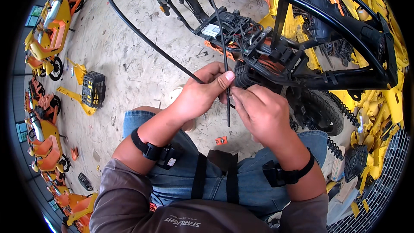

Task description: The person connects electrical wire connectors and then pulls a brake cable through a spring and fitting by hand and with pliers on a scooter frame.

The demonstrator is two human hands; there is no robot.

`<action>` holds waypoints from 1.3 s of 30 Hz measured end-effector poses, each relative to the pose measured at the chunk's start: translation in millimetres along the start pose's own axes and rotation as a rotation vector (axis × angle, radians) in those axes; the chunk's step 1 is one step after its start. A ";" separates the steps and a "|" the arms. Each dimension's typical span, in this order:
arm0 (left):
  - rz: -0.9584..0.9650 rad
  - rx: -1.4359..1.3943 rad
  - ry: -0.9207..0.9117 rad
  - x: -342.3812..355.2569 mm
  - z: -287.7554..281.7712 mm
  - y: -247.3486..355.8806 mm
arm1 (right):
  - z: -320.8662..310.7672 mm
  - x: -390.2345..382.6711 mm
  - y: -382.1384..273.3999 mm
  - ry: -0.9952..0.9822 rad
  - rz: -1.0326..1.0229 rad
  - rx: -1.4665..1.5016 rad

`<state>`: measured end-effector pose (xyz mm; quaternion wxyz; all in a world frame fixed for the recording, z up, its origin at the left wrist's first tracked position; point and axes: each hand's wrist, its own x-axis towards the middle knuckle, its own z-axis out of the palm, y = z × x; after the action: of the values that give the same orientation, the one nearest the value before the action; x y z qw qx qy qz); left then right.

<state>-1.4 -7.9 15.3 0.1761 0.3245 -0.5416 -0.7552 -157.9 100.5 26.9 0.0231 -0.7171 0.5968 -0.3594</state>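
My left hand (202, 90) is closed around a long black cable (142, 36) that arcs down from the top left. A thinner straight black cable (223, 30) passes under its thumb, and the free end points down between my hands. Close beside that thumb, my right hand (267, 110) pinches at the black cable with thumb and forefinger; its fingertips partly hide the spot. Just beyond my hands stands a stripped scooter frame (280, 60), with exposed wiring (241, 32) and a black wheel (319, 112).
Yellow body panels (384, 116) are piled at the right, near a coil spring (345, 110). A black basket (93, 89) and yellow parts lie on the concrete floor at left. Orange-yellow scooters (54, 30) line the left side. A small orange piece (221, 140) lies below my hands.
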 end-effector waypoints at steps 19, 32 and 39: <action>-0.139 0.162 0.085 -1.0 3.9 -6.4 | -1.3 2.3 -7.4 -0.141 -0.100 -0.188; -0.149 0.049 0.017 0.7 2.2 -3.5 | -2.0 -0.7 1.6 -0.077 0.152 0.032; -0.160 -0.021 -0.027 3.0 -2.2 0.5 | -10.6 2.4 6.2 -0.182 0.396 0.394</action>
<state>-2.1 -11.5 14.4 0.1113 0.3549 -0.5081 -0.7769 -168.7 100.8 33.0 0.2849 -0.5977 0.6393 -0.3908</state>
